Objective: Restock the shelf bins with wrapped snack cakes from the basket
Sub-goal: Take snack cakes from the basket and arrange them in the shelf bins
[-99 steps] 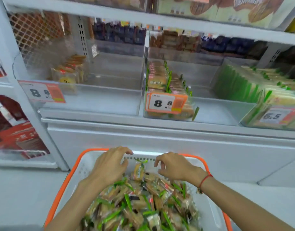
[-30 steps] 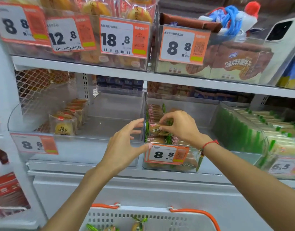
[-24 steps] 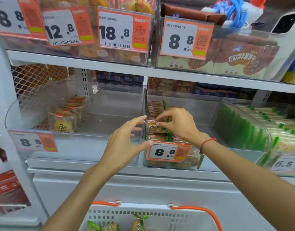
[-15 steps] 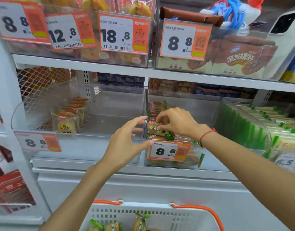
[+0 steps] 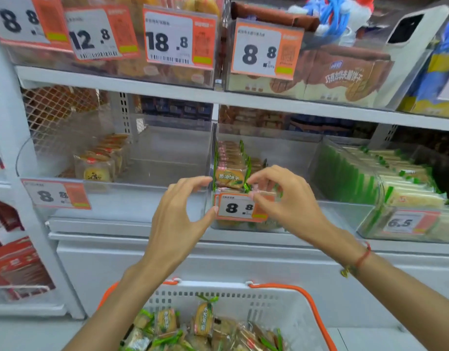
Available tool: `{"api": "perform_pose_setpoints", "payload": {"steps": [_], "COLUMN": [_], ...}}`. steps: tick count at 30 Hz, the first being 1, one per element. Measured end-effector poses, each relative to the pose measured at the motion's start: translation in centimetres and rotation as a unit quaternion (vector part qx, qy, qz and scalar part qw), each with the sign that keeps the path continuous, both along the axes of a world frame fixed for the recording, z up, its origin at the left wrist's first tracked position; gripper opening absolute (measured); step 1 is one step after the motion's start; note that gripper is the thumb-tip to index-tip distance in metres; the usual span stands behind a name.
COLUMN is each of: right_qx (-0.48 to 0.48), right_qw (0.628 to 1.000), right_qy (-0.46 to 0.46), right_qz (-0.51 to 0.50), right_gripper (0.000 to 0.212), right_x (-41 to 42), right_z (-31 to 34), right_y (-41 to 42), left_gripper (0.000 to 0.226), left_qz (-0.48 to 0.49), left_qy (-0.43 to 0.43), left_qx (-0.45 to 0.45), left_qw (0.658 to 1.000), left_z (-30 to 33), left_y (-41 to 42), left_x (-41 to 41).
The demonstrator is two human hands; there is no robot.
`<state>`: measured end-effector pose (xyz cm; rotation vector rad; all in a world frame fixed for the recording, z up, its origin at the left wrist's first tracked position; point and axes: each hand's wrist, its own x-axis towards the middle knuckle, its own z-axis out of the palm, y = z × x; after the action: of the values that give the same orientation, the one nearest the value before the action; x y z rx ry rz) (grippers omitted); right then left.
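The front snack cake [image 5: 229,178] now stands upright at the head of its row in the middle bin [image 5: 269,138], its green-edged wrapper facing out; half a second ago the right hand covered it, fingers on its top. That hand has drawn back toward the person and to the right. The left hand has barely shifted.

The right hand [image 5: 284,198] hovers in front of the bin, fingers curled, fingertip and thumb close together at the wrapper's lower right corner; whether they pinch the wrapper edge or merely touch it, I cannot tell. The left hand [image 5: 177,219] is held open in a wide C, index tip near the cake's left edge, thumb at the corner of the orange price tag [image 5: 240,207] marked 8.8. It holds nothing. A red cord [image 5: 363,258] circles the right wrist.

Below, the white basket [image 5: 269,302] with orange handles holds a heap of the same wrapped cakes [image 5: 203,317]. The left bin [image 5: 155,158] carries a short row of round pastries [image 5: 96,171]; the right bin [image 5: 345,173] is packed with green-striped packs. The upper shelf [image 5: 167,93] bears more tagged bins.
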<state>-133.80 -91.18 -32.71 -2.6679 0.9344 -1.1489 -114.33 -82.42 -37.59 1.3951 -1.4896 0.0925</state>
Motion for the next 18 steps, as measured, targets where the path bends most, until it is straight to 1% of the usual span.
{"api": "perform_pose_setpoints", "payload": {"steps": [2,3,5,6,8,10,12,14,16,17,18], "right_qx": [0.019,0.041,0.114,0.151,0.193,0.232,0.281,0.334,0.374,0.399,0.420], "right_qw": [1.000,0.999,0.988,0.977,0.956,0.932,0.903,0.871,0.848,0.840,0.831], "right_qy": [0.004,0.027,0.104,0.148,0.221,0.278,0.324,0.361,0.374,0.365,0.355], "right_qz": [0.016,0.019,0.027,0.030,0.026,0.020,0.010,0.013,0.031,0.052,0.079], "right_gripper": [0.019,0.018,0.018,0.017,0.018,0.021,0.025,0.029,0.035,0.039,0.047], "right_x": [-0.9,-1.1,-1.3,-1.4,-1.3,-1.2,-1.1,-1.1,-1.2,-1.3,-1.3], "right_z": [-2.6,-4.2,-7.7,-9.6,-13.0,-16.3,-19.3,-21.9,-23.7,-24.3,-25.0], "right_y": [1.5,2.0,2.7,3.1,3.8,4.7,5.8,6.8,7.9,8.4,8.9], "left_gripper": [0.034,0.029,0.022,0.021,0.021,0.022,0.031,0.041,0.054,0.059,0.060], "left_qz": [0.000,-0.002,-0.010,-0.014,-0.029,-0.056,-0.086,-0.128,-0.145,-0.140,-0.129], "left_qy": [-0.001,0.003,0.009,-0.002,-0.039,-0.087,-0.133,-0.161,-0.185,-0.199,-0.214], "left_qx": [0.018,0.049,0.149,0.202,0.307,0.417,0.494,0.533,0.567,0.572,0.566], "left_qw": [1.000,0.999,0.989,0.979,0.950,0.903,0.855,0.821,0.789,0.783,0.786], "left_z": [-1.3,-2.1,-4.1,-5.3,-7.8,-10.8,-13.9,-16.8,-19.2,-20.1,-20.8], "left_y": [1.7,2.5,3.7,4.2,4.8,5.2,5.8,6.7,8.1,8.7,9.2], "left_x": [-0.5,-0.6,-0.7,-0.5,-0.1,0.3,0.8,1.4,1.5,1.4,1.3]}}
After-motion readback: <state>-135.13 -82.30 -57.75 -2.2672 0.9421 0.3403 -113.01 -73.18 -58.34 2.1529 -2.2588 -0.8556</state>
